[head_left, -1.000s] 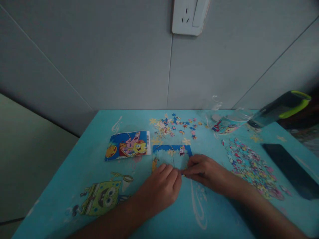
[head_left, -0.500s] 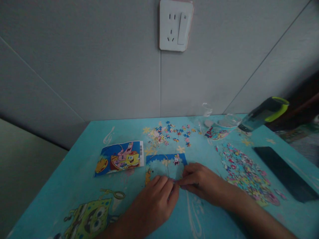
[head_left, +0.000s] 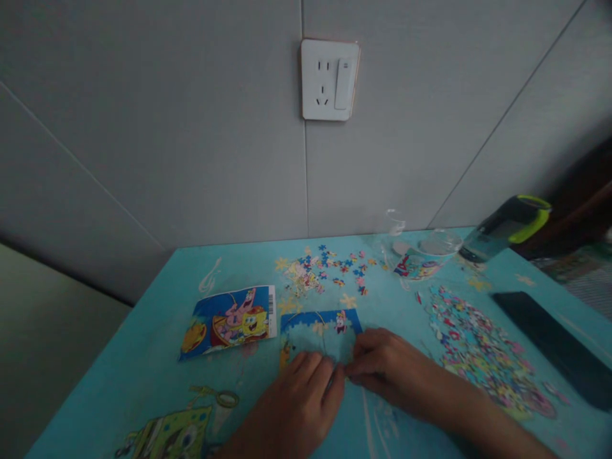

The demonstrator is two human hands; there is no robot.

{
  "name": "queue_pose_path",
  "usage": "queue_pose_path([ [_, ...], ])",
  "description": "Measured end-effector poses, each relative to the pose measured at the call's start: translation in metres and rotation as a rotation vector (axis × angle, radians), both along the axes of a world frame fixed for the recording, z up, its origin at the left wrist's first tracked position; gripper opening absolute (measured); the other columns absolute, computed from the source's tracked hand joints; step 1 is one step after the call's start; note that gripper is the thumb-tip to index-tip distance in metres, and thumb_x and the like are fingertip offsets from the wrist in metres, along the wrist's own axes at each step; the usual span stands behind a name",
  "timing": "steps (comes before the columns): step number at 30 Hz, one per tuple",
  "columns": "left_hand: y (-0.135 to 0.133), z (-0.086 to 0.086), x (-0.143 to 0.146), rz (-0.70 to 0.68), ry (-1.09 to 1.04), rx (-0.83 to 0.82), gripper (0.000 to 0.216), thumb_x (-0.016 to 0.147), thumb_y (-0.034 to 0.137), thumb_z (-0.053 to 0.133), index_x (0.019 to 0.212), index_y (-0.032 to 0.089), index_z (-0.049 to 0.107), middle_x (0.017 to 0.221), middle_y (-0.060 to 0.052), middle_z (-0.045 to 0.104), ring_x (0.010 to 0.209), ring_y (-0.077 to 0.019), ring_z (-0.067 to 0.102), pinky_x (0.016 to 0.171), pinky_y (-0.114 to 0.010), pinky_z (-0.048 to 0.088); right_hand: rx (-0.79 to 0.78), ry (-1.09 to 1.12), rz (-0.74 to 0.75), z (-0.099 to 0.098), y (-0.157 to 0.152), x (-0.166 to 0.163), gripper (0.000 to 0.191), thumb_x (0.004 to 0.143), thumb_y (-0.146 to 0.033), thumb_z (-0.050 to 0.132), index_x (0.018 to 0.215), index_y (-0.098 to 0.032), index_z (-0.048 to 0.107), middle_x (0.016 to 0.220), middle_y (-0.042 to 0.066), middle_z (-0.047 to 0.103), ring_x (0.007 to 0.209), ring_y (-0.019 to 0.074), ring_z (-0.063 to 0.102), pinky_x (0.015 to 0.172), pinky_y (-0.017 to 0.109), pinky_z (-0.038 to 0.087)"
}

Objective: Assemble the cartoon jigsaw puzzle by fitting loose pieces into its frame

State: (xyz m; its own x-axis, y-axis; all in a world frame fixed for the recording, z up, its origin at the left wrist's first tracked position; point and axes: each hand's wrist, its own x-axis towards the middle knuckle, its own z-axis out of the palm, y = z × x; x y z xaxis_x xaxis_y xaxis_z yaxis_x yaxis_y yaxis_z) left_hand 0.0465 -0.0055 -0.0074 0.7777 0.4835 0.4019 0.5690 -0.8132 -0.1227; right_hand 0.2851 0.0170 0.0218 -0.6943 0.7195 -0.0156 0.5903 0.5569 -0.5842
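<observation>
A partly assembled jigsaw puzzle, a blue-topped border with a bare middle, lies flat in front of me. Over its lower edge rests my left hand, fingers curled and pressed together, hiding what is beneath them. My right hand is closed in a pinch at the lower right corner, on what looks like a small puzzle piece, mostly hidden. The fingertips of both hands nearly meet there. Just left of the puzzle is a flat picture packet with cartoon figures. Loose puzzle pieces are scattered behind it.
A larger heap of pieces lies to the right, beside a dark flat strip. At the back right are a cartoon-printed tub, a clear plastic cup and a tilted bottle. The wall has a socket.
The whole scene sits lower in view as the camera tilts up. Both hands stay at the puzzle's lower edge, with their fingertips close together and little visible movement.
</observation>
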Motion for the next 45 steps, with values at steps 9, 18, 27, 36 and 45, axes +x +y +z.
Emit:
queue_pose_path([
  [9,0.005,-0.005,0.000,0.023,-0.043,0.021,0.030,0.101,0.010,0.038,0.114,0.011,0.064,0.095,-0.008,0.065,0.084,-0.0221,0.062,0.072,-0.035,0.055,-0.028,-0.006,-0.028,0.002,-0.002,-0.001,0.016,0.102,-0.031,0.060,0.099,-0.029,0.075,0.091,-0.001,0.066,0.091,0.0149,0.060,0.083,0.029,0.041],
  [18,0.008,-0.001,0.003,0.049,-0.062,0.031,0.024,0.099,0.010,0.043,0.107,0.011,0.065,0.090,-0.007,0.065,0.080,-0.0214,0.062,0.067,-0.033,0.055,-0.012,-0.010,-0.035,-0.001,-0.002,-0.002,0.015,0.101,-0.029,0.062,0.097,-0.029,0.076,0.089,-0.002,0.066,0.089,0.0147,0.060,0.081,0.029,0.041],
  [27,0.007,-0.006,-0.002,0.032,-0.099,0.046,0.025,0.099,0.010,0.045,0.112,0.011,0.066,0.091,-0.006,0.066,0.082,-0.0204,0.062,0.075,-0.032,0.055,-0.032,0.041,-0.034,0.006,-0.001,-0.003,0.014,0.099,-0.025,0.065,0.106,-0.032,0.075,0.102,-0.003,0.071,0.098,0.0151,0.063,0.087,0.030,0.044],
  [36,0.007,-0.011,0.003,0.082,-0.100,0.076,0.022,0.098,0.009,0.045,0.112,0.012,0.063,0.088,-0.005,0.063,0.080,-0.0195,0.060,0.070,-0.032,0.052,-0.035,0.069,-0.024,-0.001,0.001,-0.003,0.025,0.098,-0.021,0.065,0.116,-0.036,0.074,0.107,-0.003,0.073,0.104,0.0160,0.065,0.093,0.031,0.046],
  [45,0.008,-0.008,0.001,0.082,-0.044,-0.008,0.021,0.100,0.013,0.048,0.117,0.012,0.061,0.093,-0.005,0.062,0.084,-0.0202,0.059,0.072,-0.033,0.052,-0.013,-0.008,-0.042,-0.008,0.000,-0.002,0.019,0.098,-0.023,0.064,0.110,-0.033,0.075,0.096,-0.001,0.071,0.092,0.0170,0.064,0.084,0.031,0.045],
])
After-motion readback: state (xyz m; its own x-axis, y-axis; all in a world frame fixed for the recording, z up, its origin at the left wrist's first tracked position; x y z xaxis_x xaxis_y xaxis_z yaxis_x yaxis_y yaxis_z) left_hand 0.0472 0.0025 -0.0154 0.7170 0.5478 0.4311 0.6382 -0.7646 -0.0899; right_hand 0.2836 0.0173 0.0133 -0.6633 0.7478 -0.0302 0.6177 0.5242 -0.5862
